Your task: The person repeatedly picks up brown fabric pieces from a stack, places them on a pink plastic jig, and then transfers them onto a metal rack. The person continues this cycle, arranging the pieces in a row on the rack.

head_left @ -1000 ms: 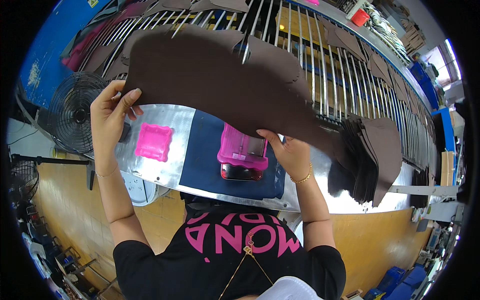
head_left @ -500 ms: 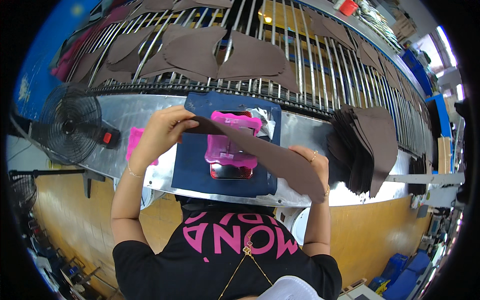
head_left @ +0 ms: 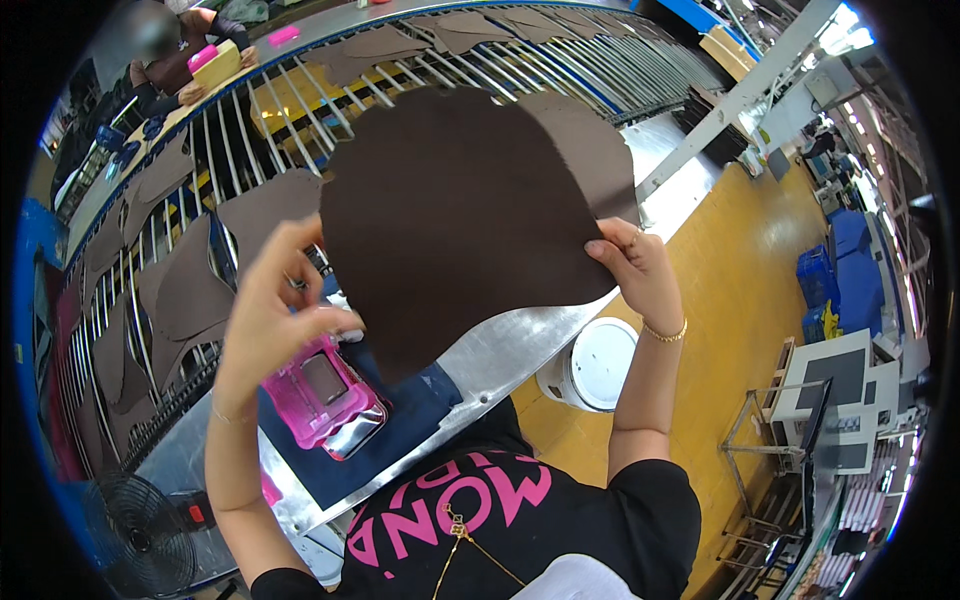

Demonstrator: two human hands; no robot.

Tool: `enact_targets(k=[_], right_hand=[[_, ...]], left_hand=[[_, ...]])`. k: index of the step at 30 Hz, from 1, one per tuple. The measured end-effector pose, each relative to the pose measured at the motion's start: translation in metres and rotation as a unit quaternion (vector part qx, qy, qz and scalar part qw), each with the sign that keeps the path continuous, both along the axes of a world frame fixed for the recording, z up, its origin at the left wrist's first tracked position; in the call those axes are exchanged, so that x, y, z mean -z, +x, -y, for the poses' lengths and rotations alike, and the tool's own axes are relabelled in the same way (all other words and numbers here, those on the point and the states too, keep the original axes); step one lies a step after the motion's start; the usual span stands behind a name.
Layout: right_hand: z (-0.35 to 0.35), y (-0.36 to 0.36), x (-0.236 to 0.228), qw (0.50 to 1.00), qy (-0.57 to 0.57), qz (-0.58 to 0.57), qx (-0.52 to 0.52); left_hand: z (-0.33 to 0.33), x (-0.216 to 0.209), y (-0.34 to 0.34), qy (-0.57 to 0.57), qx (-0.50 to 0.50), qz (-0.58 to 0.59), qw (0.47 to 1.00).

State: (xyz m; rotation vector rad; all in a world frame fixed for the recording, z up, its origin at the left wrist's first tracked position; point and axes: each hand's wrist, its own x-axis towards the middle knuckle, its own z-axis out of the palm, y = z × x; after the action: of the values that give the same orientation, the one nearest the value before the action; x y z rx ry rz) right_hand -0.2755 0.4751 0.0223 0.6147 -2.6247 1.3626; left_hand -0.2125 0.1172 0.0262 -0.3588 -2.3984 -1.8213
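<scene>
A large dark brown flat cut piece of sheet material (head_left: 460, 210) with curved edges is held up in front of me. My right hand (head_left: 637, 268) pinches its lower right edge between thumb and fingers. At its left edge is my left hand (head_left: 280, 310), slightly blurred, with thumb and fingers spread apart. Below that hand, a pink plastic frame (head_left: 318, 392) rests on a shiny red-rimmed object (head_left: 362, 430), and both sit on a dark blue mat (head_left: 430, 395). More brown pieces (head_left: 590, 145) show partly behind the raised one.
Beyond the metal table (head_left: 525, 335) runs a roller conveyor (head_left: 225, 135) carrying several brown pieces. A black fan (head_left: 140, 535) stands at the lower left, and a white bucket (head_left: 600, 365) beside the table. Across the conveyor another person (head_left: 165, 60) sits with a yellow block.
The view has turned to the right. The brown piece has gone from nearly edge-on to facing me, raised before the stack. My left hand has let go of its end and spread its fingers.
</scene>
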Motion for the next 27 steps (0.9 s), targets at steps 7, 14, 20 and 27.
enact_targets(k=[7, 14, 20, 27], right_hand=[[0.018, -0.032, -0.006, 0.999, 0.036, 0.003, -0.013], [-0.078, -0.110, 0.071, 0.888, 0.285, -0.084, 0.352], [-0.084, -0.118, 0.092, 0.948, 0.160, -0.032, 0.274], [-0.111, -0.126, 0.101, 0.890, 0.261, -0.015, 0.374]], left_hand=[[0.009, -0.050, -0.054, -0.016, 0.049, 0.097, 0.994], [0.093, 0.010, -0.073, 0.193, -0.214, 0.012, 0.958], [0.146, 0.081, -0.093, 0.427, -0.214, 0.084, 0.875], [0.141, 0.177, -0.148, 0.576, -0.263, 0.061, 0.771]])
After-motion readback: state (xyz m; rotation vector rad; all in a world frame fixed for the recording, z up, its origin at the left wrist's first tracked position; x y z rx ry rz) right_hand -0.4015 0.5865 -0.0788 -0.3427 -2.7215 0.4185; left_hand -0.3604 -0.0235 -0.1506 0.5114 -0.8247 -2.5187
